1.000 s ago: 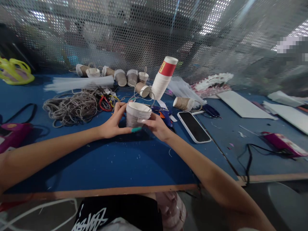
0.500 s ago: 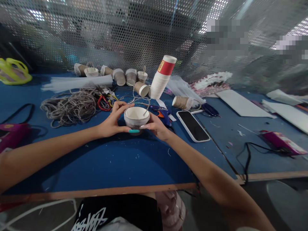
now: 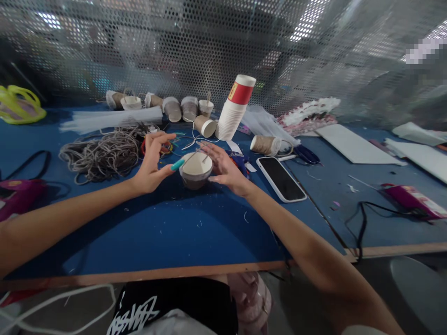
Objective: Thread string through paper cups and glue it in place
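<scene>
A small paper cup wrapped in brown twine (image 3: 195, 169) stands upright on the blue table (image 3: 167, 232), its white inside showing. My left hand (image 3: 151, 164) is beside its left, fingers spread and lifted off it, thumb tip near the rim. My right hand (image 3: 226, 170) is at its right side, fingers stretched out and apart, close to or just touching the cup. A thin twine strand (image 3: 195, 139) runs from the cup towards the back.
A tangle of grey cord (image 3: 104, 153) lies at left, a tilted stack of paper cups (image 3: 234, 109) and several twine-wrapped cups (image 3: 181, 109) behind. A twine spool (image 3: 266, 144), phone (image 3: 281, 178), blue glue gun (image 3: 240, 162), scissors and white sheets lie at right. A perforated screen stands behind.
The cup, held up in both hands a second ago, came down onto the table. Both hands have now opened and drawn off its sides.
</scene>
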`<state>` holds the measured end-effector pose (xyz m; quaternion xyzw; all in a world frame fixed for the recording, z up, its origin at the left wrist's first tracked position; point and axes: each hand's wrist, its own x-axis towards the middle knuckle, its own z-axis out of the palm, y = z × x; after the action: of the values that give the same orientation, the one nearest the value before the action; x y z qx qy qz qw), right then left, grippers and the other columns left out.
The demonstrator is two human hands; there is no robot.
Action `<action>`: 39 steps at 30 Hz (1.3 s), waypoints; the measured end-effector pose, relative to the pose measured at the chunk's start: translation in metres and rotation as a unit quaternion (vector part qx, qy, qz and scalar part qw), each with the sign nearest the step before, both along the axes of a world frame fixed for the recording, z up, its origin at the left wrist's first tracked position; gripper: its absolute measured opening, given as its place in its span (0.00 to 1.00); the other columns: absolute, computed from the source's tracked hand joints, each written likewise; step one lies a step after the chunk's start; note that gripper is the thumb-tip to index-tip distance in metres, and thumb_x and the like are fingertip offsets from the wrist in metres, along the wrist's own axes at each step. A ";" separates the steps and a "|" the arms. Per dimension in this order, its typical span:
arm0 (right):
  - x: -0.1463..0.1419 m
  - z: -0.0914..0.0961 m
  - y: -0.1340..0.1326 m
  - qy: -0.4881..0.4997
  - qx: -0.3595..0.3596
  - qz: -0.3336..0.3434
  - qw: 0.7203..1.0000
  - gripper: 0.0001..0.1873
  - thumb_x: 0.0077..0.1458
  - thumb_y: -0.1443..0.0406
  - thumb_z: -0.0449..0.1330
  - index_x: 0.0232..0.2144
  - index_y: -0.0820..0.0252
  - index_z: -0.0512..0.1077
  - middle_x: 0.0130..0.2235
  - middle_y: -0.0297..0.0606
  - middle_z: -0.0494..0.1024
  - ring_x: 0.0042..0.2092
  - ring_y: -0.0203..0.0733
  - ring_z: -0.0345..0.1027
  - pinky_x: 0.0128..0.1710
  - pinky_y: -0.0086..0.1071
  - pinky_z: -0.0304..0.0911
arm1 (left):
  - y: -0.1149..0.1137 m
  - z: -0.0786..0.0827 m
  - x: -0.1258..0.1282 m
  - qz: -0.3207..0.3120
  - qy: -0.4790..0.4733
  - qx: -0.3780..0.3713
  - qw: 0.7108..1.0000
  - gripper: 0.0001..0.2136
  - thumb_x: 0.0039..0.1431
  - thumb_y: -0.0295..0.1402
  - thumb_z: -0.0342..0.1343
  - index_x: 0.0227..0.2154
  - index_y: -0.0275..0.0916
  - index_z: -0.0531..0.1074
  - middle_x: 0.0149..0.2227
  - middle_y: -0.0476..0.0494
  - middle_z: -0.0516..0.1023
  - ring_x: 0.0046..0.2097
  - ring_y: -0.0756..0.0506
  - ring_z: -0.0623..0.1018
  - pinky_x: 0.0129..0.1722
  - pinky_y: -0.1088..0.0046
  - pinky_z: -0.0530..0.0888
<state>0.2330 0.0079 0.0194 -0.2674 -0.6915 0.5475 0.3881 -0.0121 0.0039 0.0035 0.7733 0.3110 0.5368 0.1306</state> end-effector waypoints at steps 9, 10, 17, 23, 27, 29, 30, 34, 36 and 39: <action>0.003 0.026 -0.004 0.022 0.162 -0.123 0.979 0.32 0.50 0.39 0.57 0.49 0.49 0.59 0.62 0.41 0.61 0.65 0.45 0.54 0.66 0.49 0.51 | 0.005 0.020 -0.003 -0.145 0.030 -0.076 0.986 0.19 0.63 0.51 0.50 0.41 0.42 0.75 0.57 0.38 0.69 0.60 0.37 0.68 0.62 0.49 0.63; 0.003 0.031 -0.006 0.009 0.197 -0.139 0.971 0.28 0.54 0.42 0.56 0.49 0.49 0.59 0.60 0.41 0.63 0.65 0.43 0.55 0.66 0.47 0.50 | 0.004 0.022 -0.002 -0.164 0.038 -0.089 0.982 0.19 0.63 0.51 0.50 0.40 0.42 0.76 0.57 0.37 0.69 0.60 0.37 0.67 0.62 0.49 0.63; -0.007 0.077 -0.019 -0.130 0.407 -0.127 0.895 0.20 0.60 0.46 0.52 0.44 0.51 0.66 0.55 0.40 0.66 0.62 0.49 0.58 0.64 0.52 0.53 | 0.004 0.029 0.000 -0.170 0.122 -0.018 0.978 0.19 0.53 0.51 0.62 0.38 0.40 0.75 0.54 0.38 0.71 0.57 0.38 0.71 0.59 0.53 0.69; -0.024 0.123 -0.022 -0.231 0.411 -0.090 0.877 0.15 0.61 0.52 0.56 0.40 0.57 0.68 0.48 0.36 0.71 0.54 0.44 0.65 0.58 0.46 0.59 | 0.005 0.032 -0.001 -0.102 0.111 0.005 0.989 0.30 0.44 0.54 0.66 0.45 0.39 0.68 0.51 0.39 0.68 0.55 0.38 0.70 0.57 0.54 0.72; -0.033 0.148 -0.026 -0.358 0.394 -0.057 0.845 0.17 0.61 0.53 0.57 0.38 0.62 0.70 0.41 0.37 0.73 0.44 0.41 0.67 0.48 0.40 0.63 | 0.005 0.032 -0.004 -0.085 0.126 0.024 0.988 0.30 0.43 0.56 0.66 0.43 0.38 0.69 0.48 0.41 0.68 0.53 0.39 0.70 0.56 0.53 0.72; -0.036 0.152 -0.024 -0.407 0.389 -0.051 0.825 0.17 0.62 0.54 0.56 0.33 0.63 0.72 0.36 0.36 0.73 0.39 0.39 0.66 0.44 0.39 0.62 | 0.006 0.030 -0.004 -0.102 0.155 0.036 0.982 0.24 0.48 0.55 0.63 0.38 0.39 0.73 0.48 0.39 0.70 0.53 0.38 0.71 0.56 0.51 0.71; -0.038 0.151 -0.021 -0.415 0.392 -0.046 0.820 0.17 0.62 0.54 0.56 0.31 0.63 0.72 0.33 0.35 0.72 0.36 0.37 0.66 0.44 0.39 0.62 | 0.007 0.029 -0.003 -0.110 0.166 0.039 0.979 0.22 0.51 0.54 0.61 0.37 0.39 0.74 0.48 0.39 0.70 0.54 0.36 0.71 0.56 0.50 0.71; -0.039 0.137 -0.007 -0.372 0.410 0.010 0.833 0.17 0.57 0.55 0.62 0.25 0.62 0.70 0.27 0.30 0.68 0.37 0.37 0.66 0.46 0.38 0.61 | 0.008 0.028 -0.001 -0.124 0.152 0.015 0.981 0.23 0.53 0.54 0.59 0.41 0.41 0.75 0.50 0.41 0.72 0.56 0.36 0.72 0.56 0.53 0.73; -0.040 0.132 -0.003 -0.352 0.403 0.034 0.844 0.16 0.55 0.56 0.64 0.24 0.62 0.69 0.27 0.29 0.67 0.39 0.38 0.67 0.47 0.38 0.60 | 0.007 0.028 0.000 -0.125 0.127 0.013 0.984 0.25 0.51 0.54 0.61 0.44 0.40 0.74 0.49 0.42 0.73 0.52 0.39 0.74 0.53 0.57 0.75; -0.043 0.130 -0.002 -0.384 0.385 0.044 0.838 0.14 0.57 0.60 0.62 0.25 0.62 0.69 0.28 0.32 0.68 0.40 0.39 0.66 0.45 0.36 0.58 | 0.005 0.031 0.000 -0.127 0.102 0.021 0.986 0.22 0.54 0.51 0.61 0.41 0.37 0.75 0.46 0.38 0.74 0.49 0.42 0.76 0.50 0.62 0.76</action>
<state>0.1897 0.0055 0.1492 -0.2544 -0.9512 0.1069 0.1384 -0.0117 0.0091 0.0349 0.8597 0.2109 0.4407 0.1494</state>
